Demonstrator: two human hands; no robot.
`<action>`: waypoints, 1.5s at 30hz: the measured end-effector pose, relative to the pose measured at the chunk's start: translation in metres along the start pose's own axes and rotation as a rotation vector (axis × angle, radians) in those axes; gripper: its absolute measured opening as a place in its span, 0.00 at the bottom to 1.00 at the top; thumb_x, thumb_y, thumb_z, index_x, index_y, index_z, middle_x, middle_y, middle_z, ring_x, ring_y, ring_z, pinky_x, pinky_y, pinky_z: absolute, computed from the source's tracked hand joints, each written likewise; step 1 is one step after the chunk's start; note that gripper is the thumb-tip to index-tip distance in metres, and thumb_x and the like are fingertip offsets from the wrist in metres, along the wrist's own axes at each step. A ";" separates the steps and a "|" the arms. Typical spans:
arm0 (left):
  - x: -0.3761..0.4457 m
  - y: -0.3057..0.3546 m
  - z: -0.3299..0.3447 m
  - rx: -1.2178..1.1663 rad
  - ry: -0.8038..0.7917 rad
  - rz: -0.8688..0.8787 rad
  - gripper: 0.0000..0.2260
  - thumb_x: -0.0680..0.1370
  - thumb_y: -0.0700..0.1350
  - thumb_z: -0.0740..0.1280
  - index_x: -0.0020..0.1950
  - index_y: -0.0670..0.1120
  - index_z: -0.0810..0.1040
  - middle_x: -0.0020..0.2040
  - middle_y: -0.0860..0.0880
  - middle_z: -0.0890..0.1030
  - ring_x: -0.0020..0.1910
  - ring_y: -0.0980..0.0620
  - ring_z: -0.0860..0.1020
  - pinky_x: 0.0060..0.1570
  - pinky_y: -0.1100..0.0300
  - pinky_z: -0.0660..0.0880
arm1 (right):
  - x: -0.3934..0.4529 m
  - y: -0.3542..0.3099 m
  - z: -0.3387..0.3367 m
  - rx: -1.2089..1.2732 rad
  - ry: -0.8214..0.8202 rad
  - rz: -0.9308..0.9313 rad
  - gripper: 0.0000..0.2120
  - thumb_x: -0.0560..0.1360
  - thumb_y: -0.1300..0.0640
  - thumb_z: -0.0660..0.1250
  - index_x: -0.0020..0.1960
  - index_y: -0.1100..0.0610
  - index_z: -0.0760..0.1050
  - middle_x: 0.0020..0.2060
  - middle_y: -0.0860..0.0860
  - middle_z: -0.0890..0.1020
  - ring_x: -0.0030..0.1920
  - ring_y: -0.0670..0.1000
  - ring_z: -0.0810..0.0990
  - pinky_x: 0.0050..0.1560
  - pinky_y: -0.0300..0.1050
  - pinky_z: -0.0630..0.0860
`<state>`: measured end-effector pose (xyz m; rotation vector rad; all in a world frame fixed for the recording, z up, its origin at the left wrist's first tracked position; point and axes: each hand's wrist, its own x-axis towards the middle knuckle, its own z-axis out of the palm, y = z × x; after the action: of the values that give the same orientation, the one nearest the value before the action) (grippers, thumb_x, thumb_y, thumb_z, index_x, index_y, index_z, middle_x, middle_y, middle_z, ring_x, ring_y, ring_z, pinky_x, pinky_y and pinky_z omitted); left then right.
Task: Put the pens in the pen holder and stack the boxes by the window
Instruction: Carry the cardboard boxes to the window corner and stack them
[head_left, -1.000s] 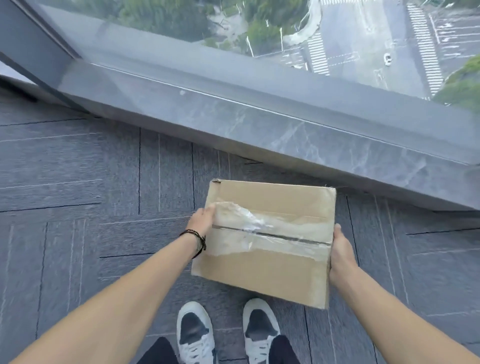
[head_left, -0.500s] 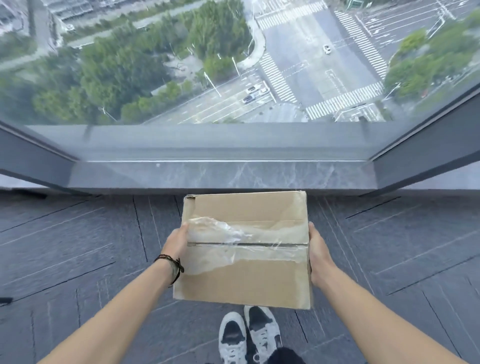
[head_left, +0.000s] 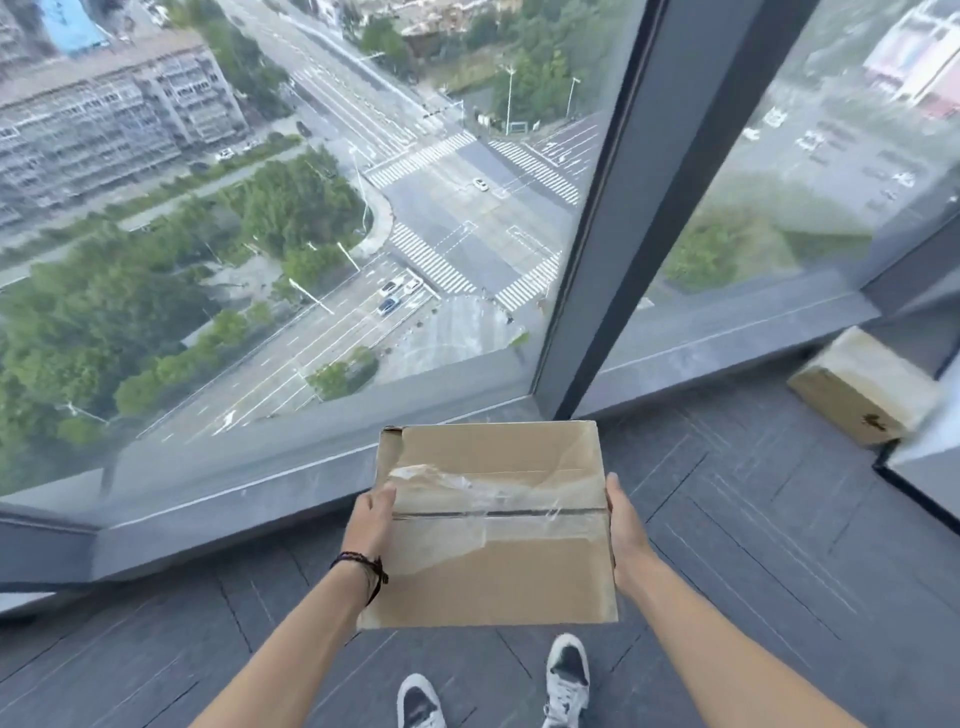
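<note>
Above the floor (head_left: 727, 519) by the window (head_left: 311, 234), left hand (head_left: 371, 519) and right hand (head_left: 626, 530) grip opposite sides of a taped box (head_left: 493, 525); second box (head_left: 857, 395) sits far right.

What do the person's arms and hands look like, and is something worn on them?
Both forearms are bare, with no sleeves in view. The left hand has a dark braided cord bracelet around its wrist, with a loose end hanging down. The right hand shows no ring, watch or glove.
</note>
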<state>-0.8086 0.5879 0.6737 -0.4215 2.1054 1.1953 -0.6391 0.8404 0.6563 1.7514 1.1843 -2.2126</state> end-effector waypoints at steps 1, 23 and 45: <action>-0.014 0.013 0.015 0.012 -0.027 -0.004 0.24 0.82 0.55 0.60 0.72 0.41 0.69 0.68 0.44 0.73 0.61 0.46 0.71 0.55 0.55 0.63 | -0.014 -0.013 -0.018 -0.012 0.008 -0.015 0.35 0.79 0.28 0.55 0.64 0.54 0.82 0.58 0.59 0.86 0.61 0.64 0.84 0.67 0.68 0.76; -0.296 0.262 0.498 0.328 -0.395 0.440 0.28 0.69 0.42 0.80 0.65 0.41 0.72 0.54 0.47 0.77 0.55 0.48 0.76 0.53 0.58 0.71 | -0.103 -0.203 -0.518 -0.047 0.465 -0.327 0.21 0.66 0.42 0.81 0.53 0.51 0.84 0.50 0.49 0.87 0.54 0.54 0.84 0.62 0.53 0.80; -0.186 0.457 0.861 0.559 -0.426 0.560 0.46 0.71 0.53 0.78 0.80 0.51 0.53 0.61 0.49 0.77 0.63 0.40 0.77 0.53 0.54 0.71 | 0.088 -0.475 -0.722 -0.608 0.707 -0.295 0.48 0.78 0.35 0.64 0.83 0.44 0.35 0.60 0.60 0.84 0.58 0.64 0.83 0.52 0.53 0.79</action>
<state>-0.5952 1.5508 0.7848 0.6559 2.0994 0.8108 -0.3336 1.6427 0.7901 2.1907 2.0733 -1.0780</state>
